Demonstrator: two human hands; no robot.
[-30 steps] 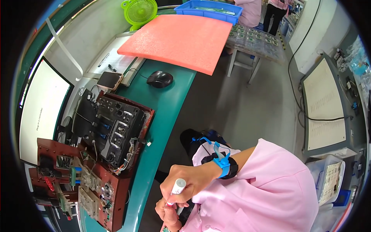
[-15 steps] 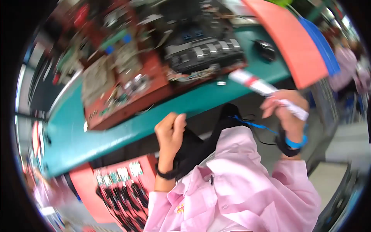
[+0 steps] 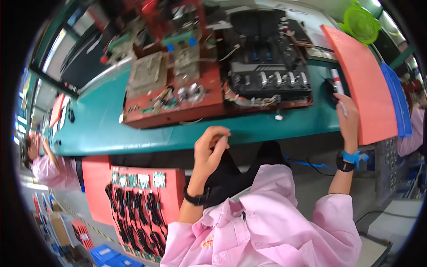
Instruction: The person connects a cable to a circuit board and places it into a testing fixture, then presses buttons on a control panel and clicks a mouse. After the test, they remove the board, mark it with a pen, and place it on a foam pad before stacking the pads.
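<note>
My right hand (image 3: 348,116) is stretched out over the right part of the teal worktable (image 3: 98,129) and is closed around a white marker-like tube with a red band (image 3: 337,82). The tube's tip points away from me, beside a black mouse (image 3: 330,87). My left hand (image 3: 210,147) hovers at the table's front edge with its fingers curled in; nothing shows inside it. Just beyond it lies a red fixture board (image 3: 178,95) covered with circuit parts and wires.
A black unit with silver connectors (image 3: 269,75) sits on the board's right half. An orange-red foam sheet (image 3: 362,75), blue tray (image 3: 397,100) and green fan (image 3: 359,23) lie right. A red tray of black cables (image 3: 135,213) stands lower left. People in pink work at both sides.
The view has swung round to face the table. My right hand has carried the tube from my lap out to the mouse. My left hand has risen to the table edge.
</note>
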